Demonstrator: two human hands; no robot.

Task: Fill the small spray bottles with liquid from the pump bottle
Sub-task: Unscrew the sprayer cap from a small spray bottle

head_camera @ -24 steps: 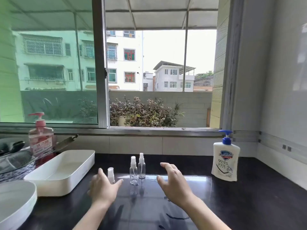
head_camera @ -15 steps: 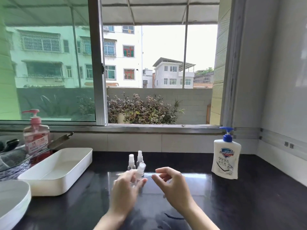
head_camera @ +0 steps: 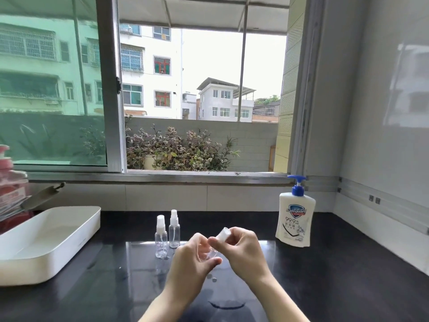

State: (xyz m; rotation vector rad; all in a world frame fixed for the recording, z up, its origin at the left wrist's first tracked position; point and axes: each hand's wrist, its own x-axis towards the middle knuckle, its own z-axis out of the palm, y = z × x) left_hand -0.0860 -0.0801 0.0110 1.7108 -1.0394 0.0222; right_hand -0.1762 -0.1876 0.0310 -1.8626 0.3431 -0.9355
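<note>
We see a black counter (head_camera: 336, 275) under an open window (head_camera: 204, 89). At its left sits a white tray (head_camera: 46, 242), and behind that, cut by the frame's edge, a pink bottle (head_camera: 9, 182) with a dark handle (head_camera: 43, 196) jutting out beside it. Two small clear spray bottles (head_camera: 161, 238) (head_camera: 174, 230) stand upright near the counter's middle, close together, caps on, just beyond the left hand (head_camera: 192, 263). The white pump bottle (head_camera: 295, 219) with a blue pump stands upright at the right rear, well apart from both hands, with bare counter between. A few small drops or marks lie on the counter below the hands.

We note a third small bottle (head_camera: 212, 253) held above the counter between the two hands, tilted, its white cap (head_camera: 224, 234) pointing up and to the right. The left hand is closed around the clear body, thumb and fingers wrapped on it. The right hand (head_camera: 243, 254) pinches the white cap between thumb and fingertips. We cannot tell whether the cap is loosened or tight. The hands partly hide the bottle's body, and whether it holds any liquid cannot be made out
</note>
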